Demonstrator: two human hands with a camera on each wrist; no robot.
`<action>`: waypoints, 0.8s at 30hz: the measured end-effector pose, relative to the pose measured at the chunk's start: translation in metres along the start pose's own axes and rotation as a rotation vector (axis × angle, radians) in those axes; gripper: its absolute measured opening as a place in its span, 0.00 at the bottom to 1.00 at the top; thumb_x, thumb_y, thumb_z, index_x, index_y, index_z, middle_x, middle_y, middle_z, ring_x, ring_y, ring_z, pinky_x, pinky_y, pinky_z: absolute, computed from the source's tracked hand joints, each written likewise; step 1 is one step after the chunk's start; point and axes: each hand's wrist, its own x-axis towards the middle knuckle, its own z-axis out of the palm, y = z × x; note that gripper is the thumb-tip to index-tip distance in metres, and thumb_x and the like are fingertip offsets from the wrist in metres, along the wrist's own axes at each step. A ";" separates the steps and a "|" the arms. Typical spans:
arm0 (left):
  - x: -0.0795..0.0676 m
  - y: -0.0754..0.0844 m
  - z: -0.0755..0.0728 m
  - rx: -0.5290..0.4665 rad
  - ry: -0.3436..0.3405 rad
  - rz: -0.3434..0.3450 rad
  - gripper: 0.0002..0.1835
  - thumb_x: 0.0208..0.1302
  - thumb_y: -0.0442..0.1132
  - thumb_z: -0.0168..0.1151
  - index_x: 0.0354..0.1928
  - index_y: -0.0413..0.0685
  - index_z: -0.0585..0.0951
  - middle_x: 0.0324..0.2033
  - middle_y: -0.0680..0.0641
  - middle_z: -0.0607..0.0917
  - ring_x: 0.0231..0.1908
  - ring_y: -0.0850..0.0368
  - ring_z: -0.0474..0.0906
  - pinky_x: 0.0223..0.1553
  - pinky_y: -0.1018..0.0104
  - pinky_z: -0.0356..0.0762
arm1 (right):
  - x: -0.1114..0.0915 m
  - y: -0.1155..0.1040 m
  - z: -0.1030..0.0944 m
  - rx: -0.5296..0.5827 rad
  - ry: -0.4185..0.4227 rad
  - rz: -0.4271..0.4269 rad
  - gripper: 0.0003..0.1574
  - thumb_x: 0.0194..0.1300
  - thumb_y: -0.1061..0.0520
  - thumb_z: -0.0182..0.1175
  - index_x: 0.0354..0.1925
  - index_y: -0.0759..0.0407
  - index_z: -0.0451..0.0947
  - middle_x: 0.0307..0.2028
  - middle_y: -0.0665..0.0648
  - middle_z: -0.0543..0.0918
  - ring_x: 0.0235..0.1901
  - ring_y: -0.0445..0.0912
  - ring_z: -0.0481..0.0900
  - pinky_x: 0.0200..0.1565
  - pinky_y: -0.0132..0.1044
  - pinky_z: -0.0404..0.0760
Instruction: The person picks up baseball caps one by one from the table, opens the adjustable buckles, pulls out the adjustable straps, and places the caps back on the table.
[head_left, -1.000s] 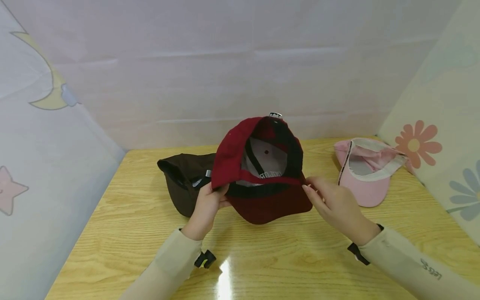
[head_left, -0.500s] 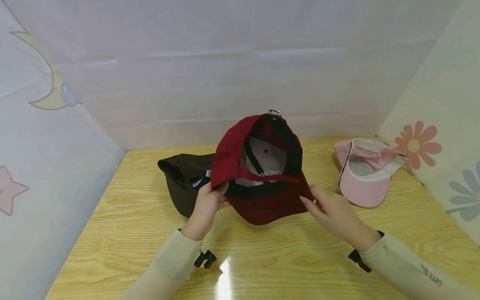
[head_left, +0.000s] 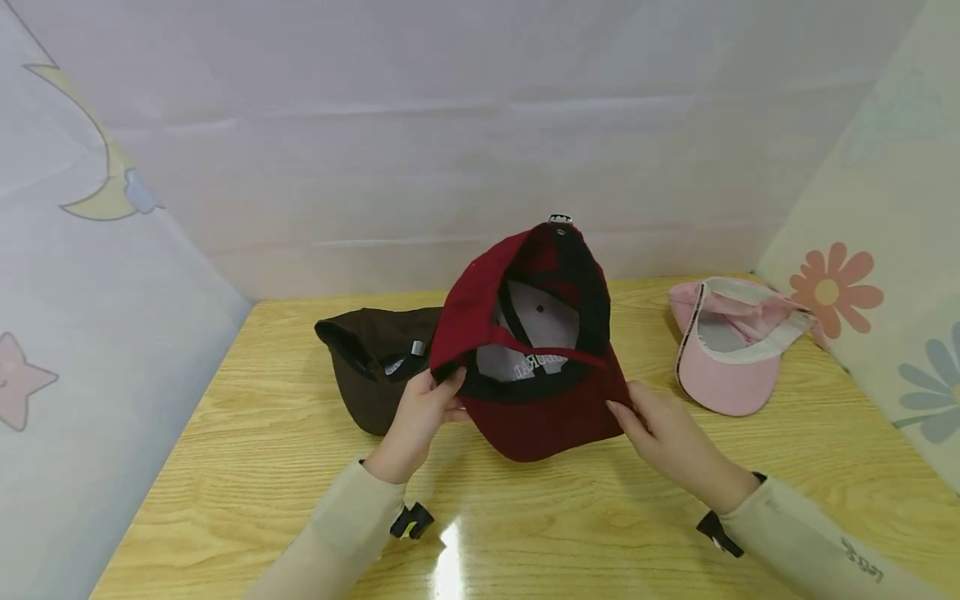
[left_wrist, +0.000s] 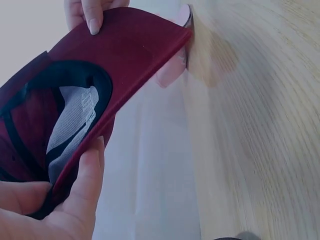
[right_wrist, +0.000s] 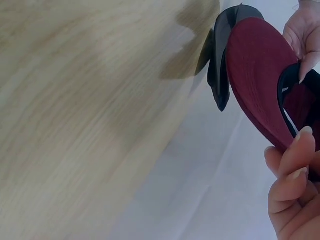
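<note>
Left grip (head_left: 417, 421) and right grip (head_left: 675, 442) hold the red cap (head_left: 528, 387) by its edges

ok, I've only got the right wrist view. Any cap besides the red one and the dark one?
Observer: Yes, a pink cap on the table, beyond the right hand, on the person's right.
Operator: Any lettering inside the red cap?
Observer: Yes, pale lettering shows inside it in the head view, not clear enough to read.
Operator: Any hardware on it?
Observer: A small shiny buckle, uppermost on the cap as held.
</note>
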 end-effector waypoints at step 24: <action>-0.003 0.002 -0.014 0.045 -0.087 -0.014 0.22 0.72 0.38 0.55 0.62 0.31 0.71 0.51 0.32 0.81 0.44 0.46 0.84 0.48 0.54 0.80 | -0.004 0.003 -0.001 0.034 0.026 0.201 0.15 0.67 0.70 0.57 0.27 0.58 0.65 0.13 0.38 0.64 0.12 0.32 0.61 0.15 0.30 0.63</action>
